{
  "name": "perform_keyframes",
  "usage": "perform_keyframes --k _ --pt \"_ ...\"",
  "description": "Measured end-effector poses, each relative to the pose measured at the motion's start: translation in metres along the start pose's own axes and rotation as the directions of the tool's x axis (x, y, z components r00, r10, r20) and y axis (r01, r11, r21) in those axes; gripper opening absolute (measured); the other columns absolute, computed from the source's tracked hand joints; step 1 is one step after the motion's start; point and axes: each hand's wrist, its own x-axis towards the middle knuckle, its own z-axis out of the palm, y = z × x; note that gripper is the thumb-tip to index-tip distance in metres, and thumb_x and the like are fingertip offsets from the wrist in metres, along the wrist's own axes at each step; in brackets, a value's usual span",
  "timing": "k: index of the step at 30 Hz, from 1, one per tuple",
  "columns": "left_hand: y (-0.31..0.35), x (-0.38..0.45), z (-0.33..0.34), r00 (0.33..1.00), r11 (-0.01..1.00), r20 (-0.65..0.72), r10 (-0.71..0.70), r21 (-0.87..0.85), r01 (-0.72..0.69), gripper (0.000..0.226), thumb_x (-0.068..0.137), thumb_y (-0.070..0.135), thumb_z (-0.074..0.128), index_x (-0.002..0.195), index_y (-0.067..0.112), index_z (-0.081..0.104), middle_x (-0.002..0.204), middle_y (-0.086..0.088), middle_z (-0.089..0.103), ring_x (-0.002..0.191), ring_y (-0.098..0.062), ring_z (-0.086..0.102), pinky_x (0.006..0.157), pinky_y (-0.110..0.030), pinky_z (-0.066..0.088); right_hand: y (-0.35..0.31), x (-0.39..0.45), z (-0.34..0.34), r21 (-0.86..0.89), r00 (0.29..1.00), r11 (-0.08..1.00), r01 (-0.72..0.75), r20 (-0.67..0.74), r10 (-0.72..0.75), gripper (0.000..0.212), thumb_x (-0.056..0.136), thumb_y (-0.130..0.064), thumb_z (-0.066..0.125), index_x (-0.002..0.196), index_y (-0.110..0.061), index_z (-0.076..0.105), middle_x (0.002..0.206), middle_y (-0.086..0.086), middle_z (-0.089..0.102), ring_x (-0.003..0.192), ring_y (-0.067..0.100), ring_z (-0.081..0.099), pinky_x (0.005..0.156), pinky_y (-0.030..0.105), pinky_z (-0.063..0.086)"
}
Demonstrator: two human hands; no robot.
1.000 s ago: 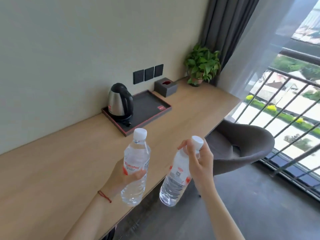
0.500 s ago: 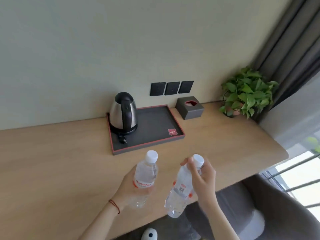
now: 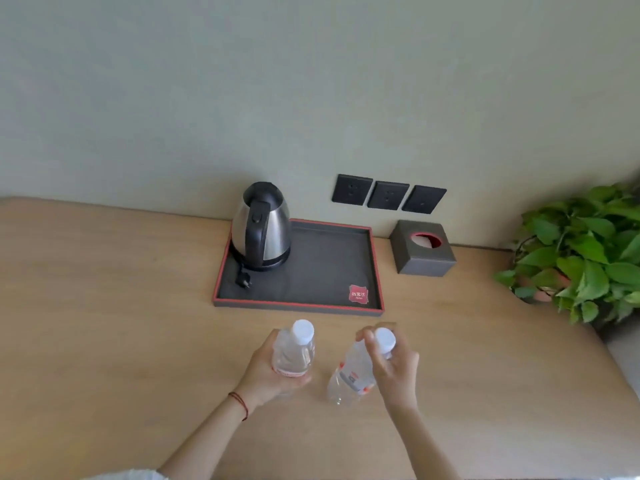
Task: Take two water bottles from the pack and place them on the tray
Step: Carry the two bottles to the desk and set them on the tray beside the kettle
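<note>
My left hand [image 3: 268,374] grips a clear water bottle [image 3: 294,355] with a white cap and red label around its middle, held upright above the wooden desk. In my right hand [image 3: 394,370] is a second clear bottle [image 3: 349,374], held near its white cap and tilted with its base toward the lower left. Both bottles hover a short way in front of the dark tray [image 3: 329,271] with a red rim, which lies against the wall. The pack is not in view.
A steel kettle [image 3: 261,226] with a black handle stands on the tray's left part, its plug lying beside it. A small red card [image 3: 358,294] lies in the tray's near right corner. A grey tissue box [image 3: 420,247] and a potted plant [image 3: 581,258] stand to the right.
The view has swung left and down onto the desk. Both hands with their bottles have moved forward over the desk, closer to the tray's front edge.
</note>
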Motion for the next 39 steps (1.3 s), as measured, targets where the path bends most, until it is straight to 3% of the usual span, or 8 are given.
perform_keyframes --k 8,13,16,24,27,30,33,39 --pt "0.004 -0.001 0.032 0.997 0.998 -0.065 -0.043 -0.040 0.040 0.065 0.051 0.000 0.084 0.106 0.013 0.052 0.090 0.009 0.065 0.072 0.006 0.060 0.066 -0.010 0.051 0.007 0.017 -0.012 0.039 0.968 0.984 0.173 0.180 -0.177 0.024 0.082 -0.043 0.058 0.073 -0.021 0.062 0.080 -0.009 0.072 0.068 0.004 0.066 0.060 0.006 0.046" --pt "0.005 -0.007 0.030 0.997 0.999 -0.054 -0.047 -0.017 0.046 0.072 0.053 -0.007 0.086 0.114 0.008 0.050 0.110 -0.009 0.064 0.091 -0.006 0.061 0.086 -0.028 0.053 0.013 0.014 -0.016 0.074 0.935 0.973 0.219 0.269 -0.231 0.021 0.083 -0.037 0.061 0.077 -0.017 0.060 0.080 -0.006 0.072 0.074 0.010 0.070 0.068 0.017 0.051" --pt "0.007 -0.009 0.024 0.998 0.999 -0.043 -0.052 -0.003 0.052 0.079 0.051 -0.005 0.088 0.119 0.006 0.048 0.120 -0.014 0.060 0.105 -0.023 0.059 0.095 -0.041 0.049 0.021 0.012 -0.021 0.078 0.910 0.965 0.249 0.322 -0.261 0.015 0.081 -0.030 0.064 0.082 -0.015 0.061 0.087 -0.009 0.073 0.081 0.008 0.071 0.072 0.018 0.053" --pt "0.015 -0.012 0.021 0.994 0.993 0.085 -0.075 -0.080 0.081 0.085 0.044 0.015 0.087 0.119 0.005 0.047 0.101 -0.006 0.059 0.091 -0.019 0.057 0.072 -0.030 0.054 0.018 0.013 -0.032 -0.011 0.848 0.961 0.275 0.474 -0.237 0.024 0.075 -0.024 0.074 0.093 -0.018 0.058 0.107 -0.020 0.070 0.102 -0.006 0.063 0.083 0.002 0.043" --pt "0.033 -0.021 0.008 1.000 1.000 0.030 0.008 0.003 -0.008 0.092 0.046 0.035 0.087 0.126 0.030 0.043 0.125 0.008 0.053 0.114 -0.008 0.052 0.092 -0.024 0.048 0.004 0.009 -0.041 -0.191 0.858 0.910 0.368 0.447 -0.253 0.041 0.069 -0.040 0.077 0.099 -0.025 0.053 0.104 -0.022 0.056 0.097 -0.005 0.052 0.079 0.002 0.040" --pt "0.068 -0.019 0.002 0.972 0.954 0.096 0.215 0.192 -0.230 0.060 0.061 0.042 0.079 0.116 0.039 0.053 0.120 0.015 0.059 0.116 0.000 0.052 0.096 -0.014 0.042 -0.012 0.010 -0.043 -0.541 0.892 0.729 0.419 0.393 -0.221 0.043 0.069 -0.056 0.067 0.095 -0.025 0.052 0.087 -0.015 0.056 0.073 0.009 0.053 0.054 0.018 0.038" --pt "0.096 -0.008 0.012 0.920 0.807 0.153 0.359 0.443 -0.389 0.011 0.078 0.030 0.068 0.084 0.022 0.064 0.089 0.007 0.067 0.088 -0.006 0.061 0.083 -0.024 0.050 -0.026 0.015 -0.037 -0.724 0.898 0.586 0.363 0.439 -0.015 0.040 0.080 -0.058 0.053 0.092 -0.021 0.045 0.082 0.000 0.068 0.075 0.028 0.064 0.058 0.030 0.038" --pt "0.095 0.001 0.020 0.878 0.619 0.215 0.429 0.638 -0.458 0.032 0.080 0.008 0.061 0.052 0.002 0.047 0.060 -0.006 0.049 0.063 -0.018 0.042 0.060 -0.033 0.042 -0.049 0.049 -0.040 -0.663 0.893 0.688 0.295 0.448 0.049 0.036 0.082 -0.039 0.062 0.106 -0.013 0.053 0.086 0.013 0.067 0.084 0.039 0.060 0.060 0.033 0.038"
